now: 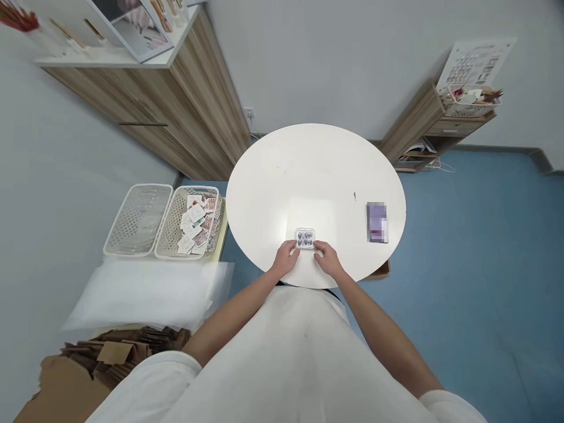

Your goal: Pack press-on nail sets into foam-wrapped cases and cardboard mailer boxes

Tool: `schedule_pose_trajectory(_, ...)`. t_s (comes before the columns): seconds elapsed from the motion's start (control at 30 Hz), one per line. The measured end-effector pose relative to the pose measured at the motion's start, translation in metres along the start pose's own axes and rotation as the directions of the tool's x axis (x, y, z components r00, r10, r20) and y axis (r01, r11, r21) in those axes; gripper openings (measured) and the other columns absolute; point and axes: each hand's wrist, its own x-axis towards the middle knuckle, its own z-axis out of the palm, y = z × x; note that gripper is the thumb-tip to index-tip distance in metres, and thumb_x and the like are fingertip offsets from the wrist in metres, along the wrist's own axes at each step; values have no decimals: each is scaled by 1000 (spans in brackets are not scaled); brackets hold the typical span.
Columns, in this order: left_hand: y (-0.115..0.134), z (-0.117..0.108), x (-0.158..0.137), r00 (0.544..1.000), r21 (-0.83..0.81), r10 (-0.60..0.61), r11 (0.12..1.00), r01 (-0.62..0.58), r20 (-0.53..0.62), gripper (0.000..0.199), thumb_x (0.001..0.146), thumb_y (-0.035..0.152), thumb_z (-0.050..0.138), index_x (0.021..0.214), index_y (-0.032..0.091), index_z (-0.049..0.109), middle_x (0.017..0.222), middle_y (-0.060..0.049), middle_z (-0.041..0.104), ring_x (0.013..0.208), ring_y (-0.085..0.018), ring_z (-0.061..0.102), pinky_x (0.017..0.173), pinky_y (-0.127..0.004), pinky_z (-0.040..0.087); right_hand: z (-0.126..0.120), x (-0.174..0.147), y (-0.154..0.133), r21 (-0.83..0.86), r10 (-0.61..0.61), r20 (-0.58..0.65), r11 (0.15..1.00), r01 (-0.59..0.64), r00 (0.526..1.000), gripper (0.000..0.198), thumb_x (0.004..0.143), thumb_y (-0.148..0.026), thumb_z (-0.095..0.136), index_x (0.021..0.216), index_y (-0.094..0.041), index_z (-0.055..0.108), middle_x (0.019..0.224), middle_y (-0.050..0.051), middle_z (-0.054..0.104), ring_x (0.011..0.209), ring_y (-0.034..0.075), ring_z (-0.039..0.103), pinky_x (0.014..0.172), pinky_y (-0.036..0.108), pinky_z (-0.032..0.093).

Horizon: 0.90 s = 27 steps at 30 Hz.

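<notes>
Even light fills my view; square glare lies behind my clear rectangular plastic box point(305, 230) on the glossy white oval tabletop point(311, 161). Wide-angle stretching tilts the brown wood-grain cabinet point(209, 97) beyond its left edge; pixelation masks the purple rectangular booklet point(376, 222) near its right.

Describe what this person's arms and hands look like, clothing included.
The left hand and right hand are gloveless; no watch or bracelet can be made out. The arms are bare up to short white sleeves, part of a white top. Details as small as a ring are too fine to tell.
</notes>
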Motion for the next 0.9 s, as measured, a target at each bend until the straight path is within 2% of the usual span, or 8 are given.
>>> schedule_pose_trajectory(0.27,1,26,-19,1000,138,-19,990,20,-8,35,78,24,43,111,17,52,113,-8,53,104,-19,51,90,-32,40,-5,-22,22,-89,-25,82,996,32,996,43,68,-11,46,111,-16,54,119,9,48,98,17,55,92,34,41)
schedule_pose_trajectory(0.43,0,29,-24,999,210,1,978,-10,41,36,77,19,42,112,16,51,110,-8,54,100,-19,53,89,-35,42,-6,-27,22,-282,-50,125,956,84,991,42,73,-12,43,113,-17,52,120,10,48,107,20,49,94,36,38)
schedule_pose_trajectory(0.57,-4,21,-21,991,339,106,932,-127,81,44,73,19,47,117,17,46,120,-10,47,113,-23,43,94,-40,36,-7,-27,14,-498,-116,142,850,172,983,45,73,-19,53,117,-17,47,129,14,39,117,27,39,95,43,33)
schedule_pose_trajectory(0.63,-5,15,-18,972,398,178,889,-225,151,52,71,21,51,121,18,41,130,-11,39,121,-25,34,98,-41,32,-8,-23,10,-573,-174,191,779,254,966,61,66,-23,63,123,-19,40,137,14,30,124,30,29,97,46,28)
schedule_pose_trajectory(0.73,-7,9,-15,921,440,255,819,-368,296,59,68,21,54,124,16,37,136,-12,31,125,-25,27,102,-40,26,-9,-14,7,-628,-219,305,685,369,927,85,56,-22,72,129,-23,29,142,11,20,130,30,17,101,47,22)
schedule_pose_trajectory(0.8,-8,7,-13,896,454,275,787,-419,349,62,67,19,54,125,16,35,138,-12,29,125,-25,27,102,-39,24,-9,-8,7,-644,-206,352,655,396,913,91,53,-22,75,130,-24,26,142,10,20,130,30,16,101,47,22)
schedule_pose_trajectory(0.9,-10,6,-12,878,469,285,759,-451,384,64,67,19,54,126,18,31,139,-11,27,126,-26,27,102,-39,23,-10,-3,8,-653,-186,366,647,394,912,89,54,-24,75,130,-24,28,140,11,24,129,30,18,99,45,27)
